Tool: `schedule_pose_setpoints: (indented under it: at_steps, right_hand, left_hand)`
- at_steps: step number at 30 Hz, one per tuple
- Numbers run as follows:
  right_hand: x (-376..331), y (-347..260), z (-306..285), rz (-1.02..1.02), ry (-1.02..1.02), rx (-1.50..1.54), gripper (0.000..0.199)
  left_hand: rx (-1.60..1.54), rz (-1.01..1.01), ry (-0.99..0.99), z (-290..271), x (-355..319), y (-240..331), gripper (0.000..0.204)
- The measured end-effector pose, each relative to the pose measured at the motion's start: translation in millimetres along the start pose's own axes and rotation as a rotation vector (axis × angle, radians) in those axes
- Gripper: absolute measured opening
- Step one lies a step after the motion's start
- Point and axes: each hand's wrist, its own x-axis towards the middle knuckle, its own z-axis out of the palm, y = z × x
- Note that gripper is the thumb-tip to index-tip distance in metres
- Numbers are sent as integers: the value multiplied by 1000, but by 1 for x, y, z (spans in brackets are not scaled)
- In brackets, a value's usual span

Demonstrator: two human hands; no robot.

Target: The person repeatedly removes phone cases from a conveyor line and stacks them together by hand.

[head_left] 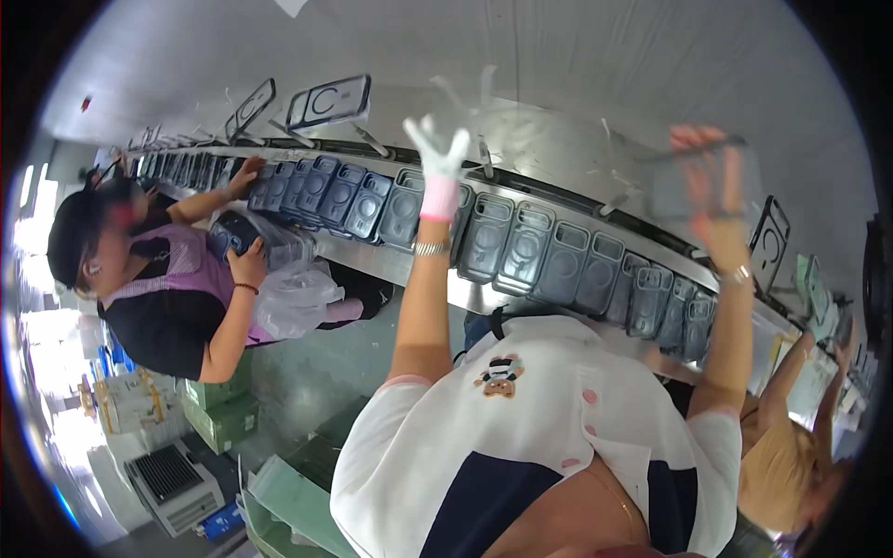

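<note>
Both hands are lifted up over the long belt. Her left hand [439,153], with white finger covers and a pink cuff, is spread wide and holds nothing, hanging just above the dark phone cases [521,246]. Her right hand [716,200] pinches one see-through grey case [702,181] by its edges, up high and clear of the row. Lots of cases already stand side by side along the belt [558,200], leaning on the rail, so much of the row looks filled. It seems the case in her right hand has not yet joined them. A person in a purple apron [177,279] touches cases further along, beside a clear bag [293,298]
</note>
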Motion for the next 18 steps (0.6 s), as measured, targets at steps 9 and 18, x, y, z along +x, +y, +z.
schedule_pose_setpoints:
  at_steps: [9, 18]
  right_hand:
    - [-19, 35, 25, 71, -55, 60, 95]
    - [-26, 9, -59, 141, 88, -354, 100]
  left_hand:
    - [-594, -319, -459, 104, 9, -26, 50]
    - [-216, 57, -829, 162, -53, -22, 22]
